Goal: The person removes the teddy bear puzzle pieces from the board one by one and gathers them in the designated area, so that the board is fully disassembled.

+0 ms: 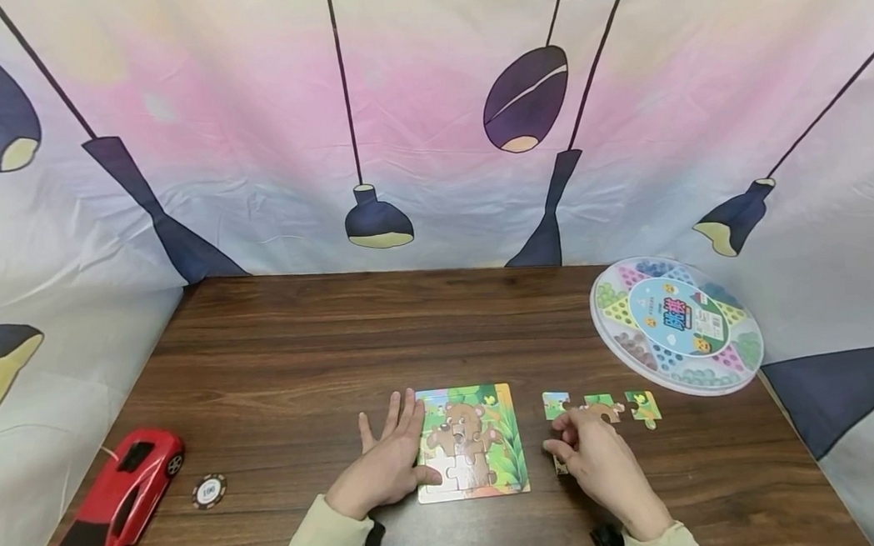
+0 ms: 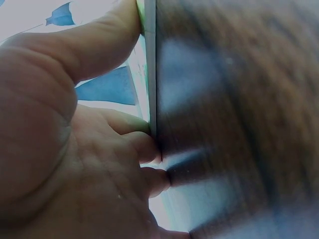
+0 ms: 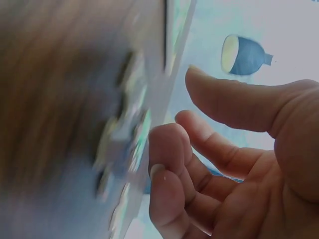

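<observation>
A jigsaw puzzle board (image 1: 485,437) with a brown bear picture lies flat, with a whitish area at its lower left. My left hand (image 1: 392,464) rests along its left edge, fingers straight and thumb over the lower left part. In the left wrist view the thumb and fingers meet the board's edge (image 2: 153,74). My right hand (image 1: 602,463) hovers over loose jigsaw pieces, thumb apart from loosely bent fingers, holding nothing. A piece (image 1: 561,466) shows partly beneath it. Beyond the fingers lie a blue-green piece (image 1: 555,403), a brown-and-green one (image 1: 605,409) and a green one (image 1: 644,406).
At the far right of the wooden table (image 1: 336,338) lies a round board game box (image 1: 681,325). A red toy car (image 1: 113,510) stands at the left, with a poker chip (image 1: 209,491) beside it. A printed cloth (image 1: 429,140) hangs behind the table.
</observation>
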Demonstrator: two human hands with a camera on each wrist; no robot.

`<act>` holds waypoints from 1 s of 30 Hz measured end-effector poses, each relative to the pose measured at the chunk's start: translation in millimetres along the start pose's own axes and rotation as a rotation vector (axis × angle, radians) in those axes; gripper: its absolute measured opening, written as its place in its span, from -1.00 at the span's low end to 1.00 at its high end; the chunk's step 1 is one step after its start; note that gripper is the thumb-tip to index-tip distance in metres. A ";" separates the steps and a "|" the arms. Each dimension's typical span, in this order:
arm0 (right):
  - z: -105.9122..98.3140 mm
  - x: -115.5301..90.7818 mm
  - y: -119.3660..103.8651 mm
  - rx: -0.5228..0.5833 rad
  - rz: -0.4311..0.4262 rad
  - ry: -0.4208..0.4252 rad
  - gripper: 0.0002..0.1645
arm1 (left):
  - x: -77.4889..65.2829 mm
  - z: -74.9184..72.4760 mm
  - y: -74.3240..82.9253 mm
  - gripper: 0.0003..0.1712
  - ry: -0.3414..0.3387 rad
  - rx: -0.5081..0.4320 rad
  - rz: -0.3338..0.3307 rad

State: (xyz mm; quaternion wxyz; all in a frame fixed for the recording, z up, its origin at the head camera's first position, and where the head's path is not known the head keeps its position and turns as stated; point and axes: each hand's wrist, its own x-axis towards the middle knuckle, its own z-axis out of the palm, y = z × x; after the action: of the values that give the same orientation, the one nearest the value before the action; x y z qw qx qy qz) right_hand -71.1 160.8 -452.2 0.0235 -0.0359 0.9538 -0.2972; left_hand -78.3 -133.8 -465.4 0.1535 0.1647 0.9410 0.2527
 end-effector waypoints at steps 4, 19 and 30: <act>8.6 3.0 -15.6 -0.007 -0.039 -0.004 -0.78 | -0.3 -0.2 -0.1 0.20 -0.004 -0.002 0.004; 37.2 17.3 -49.1 -0.001 -0.232 -0.104 -0.69 | -1.5 -1.4 0.1 0.19 -0.013 -0.002 0.001; 47.2 24.0 -57.4 0.020 -0.245 -0.169 -0.47 | -0.4 -1.0 0.1 0.20 -0.010 0.009 -0.006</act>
State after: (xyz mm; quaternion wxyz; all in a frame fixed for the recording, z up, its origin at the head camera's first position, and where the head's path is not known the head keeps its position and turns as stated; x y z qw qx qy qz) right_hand -88.7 85.1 -458.9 0.0675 -0.1766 0.9340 -0.3032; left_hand -78.3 -134.3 -464.4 0.1581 0.1637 0.9419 0.2472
